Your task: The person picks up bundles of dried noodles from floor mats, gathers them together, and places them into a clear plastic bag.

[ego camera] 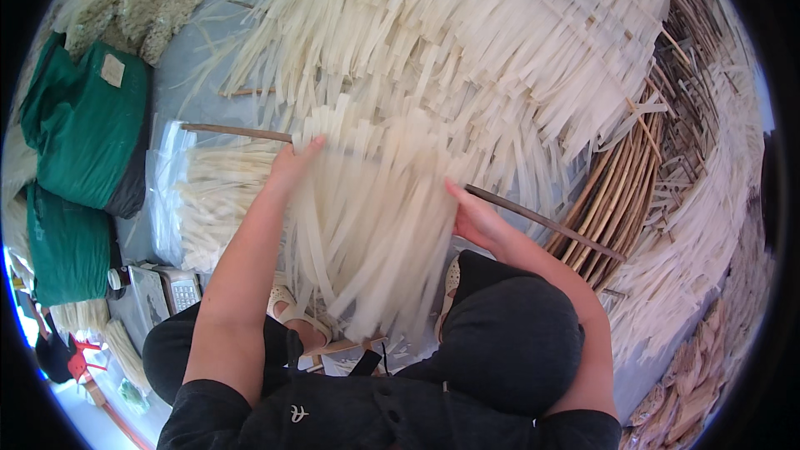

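Before me a bunch of long, flat, pale dried strips (375, 219) hangs over a wooden stick between my two hands, its lower ends blurred above my feet. At the left edge of the bunch, my left hand (292, 165) grips strips and stick, thumb on top. The stick's left end (237, 131) juts out past that hand. My right hand (478, 215) holds the right edge of the bunch, and a darker stick length (544, 219) runs out beyond it to the right. Strips hide the middle, so I cannot tell whether both ends are one stick.
More strips (400, 31) lie in overlapping rows ahead. A bundle of thin sticks (615, 187) lies at the right. At the left are bagged strips (225, 194), green sacks (94, 125) and a scale with a keypad (181, 290). Brown dried pieces (681, 375) lie at lower right.
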`<move>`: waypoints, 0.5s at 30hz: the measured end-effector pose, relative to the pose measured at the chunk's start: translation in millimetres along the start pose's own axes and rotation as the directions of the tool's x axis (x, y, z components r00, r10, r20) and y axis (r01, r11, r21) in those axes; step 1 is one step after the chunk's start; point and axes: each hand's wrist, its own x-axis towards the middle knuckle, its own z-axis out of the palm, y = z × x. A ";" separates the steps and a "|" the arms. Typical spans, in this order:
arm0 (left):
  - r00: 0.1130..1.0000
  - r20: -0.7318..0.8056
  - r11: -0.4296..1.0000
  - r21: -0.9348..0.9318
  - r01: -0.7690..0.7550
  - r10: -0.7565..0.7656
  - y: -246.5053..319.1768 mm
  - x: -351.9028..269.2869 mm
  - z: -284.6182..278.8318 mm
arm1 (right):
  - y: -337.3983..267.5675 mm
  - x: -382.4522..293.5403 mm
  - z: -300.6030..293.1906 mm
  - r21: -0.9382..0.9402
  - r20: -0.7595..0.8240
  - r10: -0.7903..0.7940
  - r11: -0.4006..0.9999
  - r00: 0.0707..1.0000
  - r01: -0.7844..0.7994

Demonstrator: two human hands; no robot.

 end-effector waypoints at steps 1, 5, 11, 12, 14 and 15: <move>0.998 0.052 0.999 0.030 0.036 -0.038 -11.4 6.7 6.8 | 10.5 12.9 -12.4 -0.028 -0.003 -0.005 1.000 1.000 0.005; 0.997 -0.070 0.990 0.137 -0.018 0.028 -55.5 41.1 24.3 | 26.0 40.1 -36.3 -0.407 -0.166 -0.140 0.911 0.976 0.062; 0.696 -0.110 0.665 0.432 -0.610 0.710 -17.4 -6.2 72.7 | -9.2 1.0 -64.3 -0.995 -0.096 -0.806 0.102 0.584 -0.021; 0.637 -0.042 0.582 0.455 -0.674 0.770 -7.8 -23.0 87.2 | -6.5 -0.7 -73.3 -0.993 0.038 -0.868 -0.089 0.495 -0.080; 0.647 0.139 0.555 0.399 -0.730 0.750 10.0 -52.4 116.4 | 1.0 -1.4 -95.2 -0.958 0.133 -0.872 -0.236 0.472 -0.165; 0.629 0.218 0.520 0.399 -0.755 0.746 14.7 -63.6 131.5 | 6.9 1.3 -105.6 -0.965 0.084 -0.842 -0.202 0.532 -0.167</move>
